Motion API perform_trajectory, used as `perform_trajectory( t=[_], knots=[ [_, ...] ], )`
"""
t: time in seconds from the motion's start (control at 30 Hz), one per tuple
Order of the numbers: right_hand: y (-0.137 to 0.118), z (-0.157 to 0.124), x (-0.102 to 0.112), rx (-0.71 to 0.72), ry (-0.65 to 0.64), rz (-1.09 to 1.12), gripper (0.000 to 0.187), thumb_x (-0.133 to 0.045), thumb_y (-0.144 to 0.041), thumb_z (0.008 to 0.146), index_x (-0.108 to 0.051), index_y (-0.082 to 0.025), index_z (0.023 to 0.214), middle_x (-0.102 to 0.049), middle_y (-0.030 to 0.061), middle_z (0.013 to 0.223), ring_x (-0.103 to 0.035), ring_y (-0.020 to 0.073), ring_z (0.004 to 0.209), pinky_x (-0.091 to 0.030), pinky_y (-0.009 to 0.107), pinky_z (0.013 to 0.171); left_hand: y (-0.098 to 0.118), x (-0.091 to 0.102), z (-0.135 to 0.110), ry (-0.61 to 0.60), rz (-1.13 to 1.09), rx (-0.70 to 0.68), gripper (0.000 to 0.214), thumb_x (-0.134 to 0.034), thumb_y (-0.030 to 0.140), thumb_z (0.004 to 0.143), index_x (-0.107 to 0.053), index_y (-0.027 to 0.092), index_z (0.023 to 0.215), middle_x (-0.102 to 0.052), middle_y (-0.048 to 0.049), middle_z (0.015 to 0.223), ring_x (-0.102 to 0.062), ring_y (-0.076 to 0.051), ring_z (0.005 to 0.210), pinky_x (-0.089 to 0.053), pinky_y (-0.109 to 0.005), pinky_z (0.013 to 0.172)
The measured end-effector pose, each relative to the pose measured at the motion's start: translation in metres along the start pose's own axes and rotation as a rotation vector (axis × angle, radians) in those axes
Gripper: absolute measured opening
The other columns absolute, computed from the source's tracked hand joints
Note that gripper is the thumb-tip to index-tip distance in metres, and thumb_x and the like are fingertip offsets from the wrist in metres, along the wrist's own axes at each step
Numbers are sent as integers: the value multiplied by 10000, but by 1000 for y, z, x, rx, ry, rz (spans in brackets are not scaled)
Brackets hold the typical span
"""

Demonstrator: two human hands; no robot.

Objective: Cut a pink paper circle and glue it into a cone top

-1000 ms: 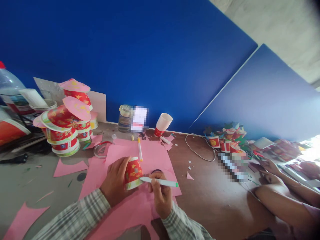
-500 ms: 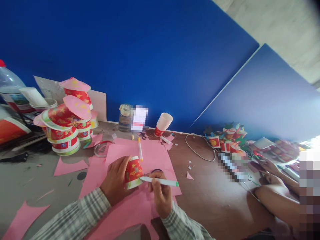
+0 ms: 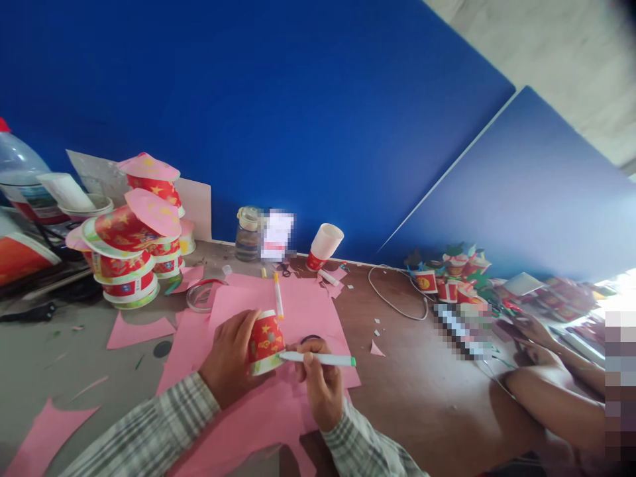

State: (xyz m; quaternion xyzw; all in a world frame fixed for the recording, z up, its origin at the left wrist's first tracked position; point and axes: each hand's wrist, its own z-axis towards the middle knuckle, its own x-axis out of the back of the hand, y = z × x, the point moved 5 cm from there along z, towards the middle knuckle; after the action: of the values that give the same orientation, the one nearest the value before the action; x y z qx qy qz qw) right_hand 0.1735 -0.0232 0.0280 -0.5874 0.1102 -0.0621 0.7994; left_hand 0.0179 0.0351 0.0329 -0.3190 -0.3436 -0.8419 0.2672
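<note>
The right hand grips a green-ended marker, its tip at the rim of a red cup printed with a gold star. The left hand holds that cup mouth-down over pink paper. Beyond lies a yellow-capped pen. Leftward, stacked cups bear a blue mark too small to read; the bottle has an unreadable label. By the blue panel, a screen is pixelated.

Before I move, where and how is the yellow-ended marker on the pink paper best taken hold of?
Probably mid-barrel, pinching across the yellow-ended marker from above right: it lies slender, pointing away, and the red cup in the left hand crowds its near end.
</note>
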Motion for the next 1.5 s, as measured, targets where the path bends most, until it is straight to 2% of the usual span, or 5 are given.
perform_trajectory(
  t=[0.6,0.77,1.13,1.37,1.5],
  knots=[
    [5,2,2,-39,27,26,245,-533,-420,783,-594,-185,748,-488,-71,431,-447,106,384,-465,252,486,1,1,0,-1,1,1,965,-533,647,428,-228,154,1199,-491,-154,1083,-413,-306,1014,-381,-457,821],
    [4,1,0,-18,9,88,224,-530,-394,792,-604,-193,725,-475,-86,416,-474,111,409,-500,394,729,1,0,0,5,17,-5,976,-529,650,423,-234,137,1199,-501,-165,1070,-420,-311,1008,-380,-446,820],
    [-2,-5,-3,57,-48,-108,222,-497,-406,815,-601,-210,803,-508,-51,476,-507,139,449,-444,229,453,0,-2,-1,-10,1,-1,965,-538,636,430,-225,150,1203,-490,-153,1087,-410,-309,1018,-376,-457,822],
    [-4,-5,-5,92,-68,-184,156,-499,-328,817,-599,-210,828,-533,-48,513,-503,129,436,-457,245,494,0,0,-1,7,-19,6,961,-557,613,428,-219,165,1209,-495,-146,1084,-418,-320,1007,-376,-469,814],
    [-11,-4,-6,131,-79,-201,154,-480,-307,819,-593,-212,775,-509,-48,473,-562,176,563,-489,307,630,1,0,-1,0,-47,1,954,-553,614,434,-209,182,1212,-493,-147,1087,-415,-325,1011,-370,-475,812]
  ],
)
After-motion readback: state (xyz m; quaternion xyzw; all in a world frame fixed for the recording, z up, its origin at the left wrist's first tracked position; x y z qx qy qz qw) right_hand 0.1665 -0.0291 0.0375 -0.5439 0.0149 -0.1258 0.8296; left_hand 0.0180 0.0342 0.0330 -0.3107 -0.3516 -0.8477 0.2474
